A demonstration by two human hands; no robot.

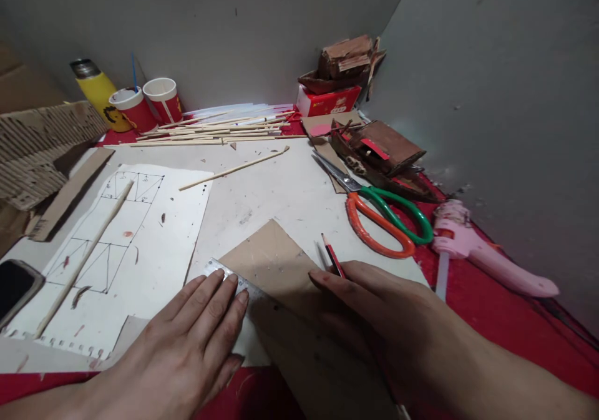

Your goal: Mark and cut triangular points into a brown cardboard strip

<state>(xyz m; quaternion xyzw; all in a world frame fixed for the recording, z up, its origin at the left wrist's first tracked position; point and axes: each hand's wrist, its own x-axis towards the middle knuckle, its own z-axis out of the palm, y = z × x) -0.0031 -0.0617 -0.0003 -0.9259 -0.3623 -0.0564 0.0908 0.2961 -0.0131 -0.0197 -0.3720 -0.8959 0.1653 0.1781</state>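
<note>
My left hand [201,339] lies flat with its fingers stretched out, the fingertips pressing on a metal ruler [243,286]. The ruler runs across a piece of brown cardboard [274,251], partly covered by my fingers and in shadow. To the right, my right hand [379,307] is closed around a red-and-black pencil [333,254] whose point faces up and away from me. That hand rests over the right side of the cardboard, and its lower fingers are hidden. Beyond it lie scissors [360,189] with one orange and one green handle.
A paper sheet with a truss drawing [154,226] lies left, a wooden stick [88,254] across it. A phone [19,289] is at the left edge. Behind are sticks [219,133], cups [161,98] and a yellow bottle [100,95]. A pink glue gun [486,251] lies right.
</note>
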